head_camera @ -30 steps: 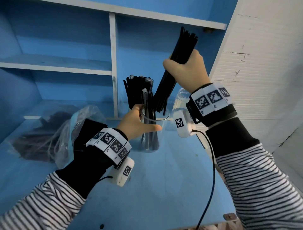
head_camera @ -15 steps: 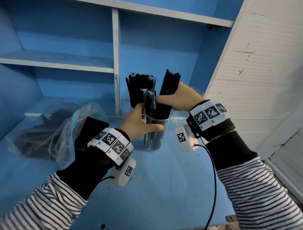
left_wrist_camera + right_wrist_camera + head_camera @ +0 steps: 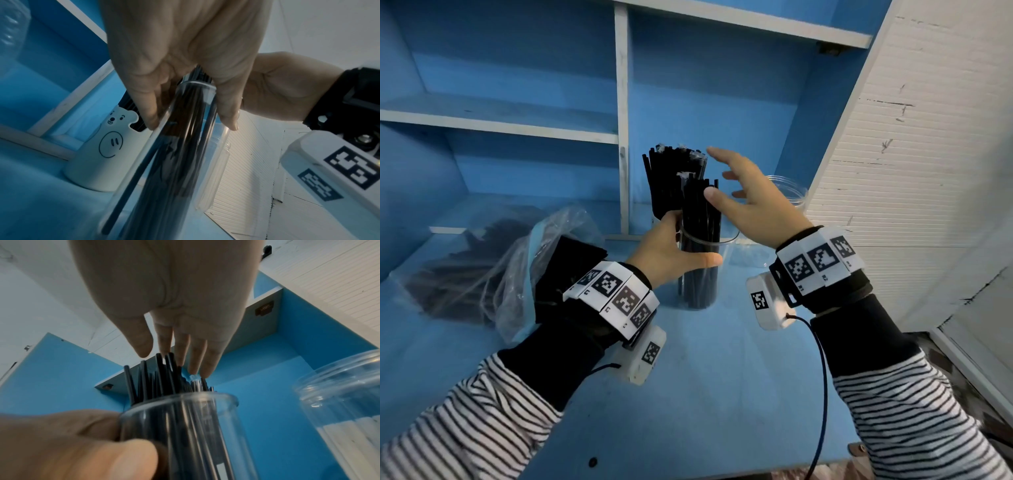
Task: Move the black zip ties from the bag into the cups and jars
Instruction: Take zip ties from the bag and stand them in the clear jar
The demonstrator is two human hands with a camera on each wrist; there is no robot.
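A clear cup (image 3: 700,274) stands on the blue shelf board with a bundle of black zip ties (image 3: 698,209) upright in it. My left hand (image 3: 671,253) grips the cup near its rim, thumb in front (image 3: 228,113). Just right of the tie tops hovers my right hand (image 3: 739,195), fingers spread and holding nothing (image 3: 174,331). Behind the clear cup stands a white bear cup (image 3: 107,154), also full of black zip ties (image 3: 671,171). The plastic bag (image 3: 493,274) with more black ties lies at the left.
A clear jar (image 3: 789,192) stands at the back right by the white wall (image 3: 345,410). A white upright divider (image 3: 622,120) rises behind the cups. The blue board's front edge (image 3: 722,472) is close to me; a cable hangs from my right wrist.
My right hand lowered a bundle of black ties into the clear cup, let go of it, and now opens beside the tie tops. My left hand kept hold of the cup.
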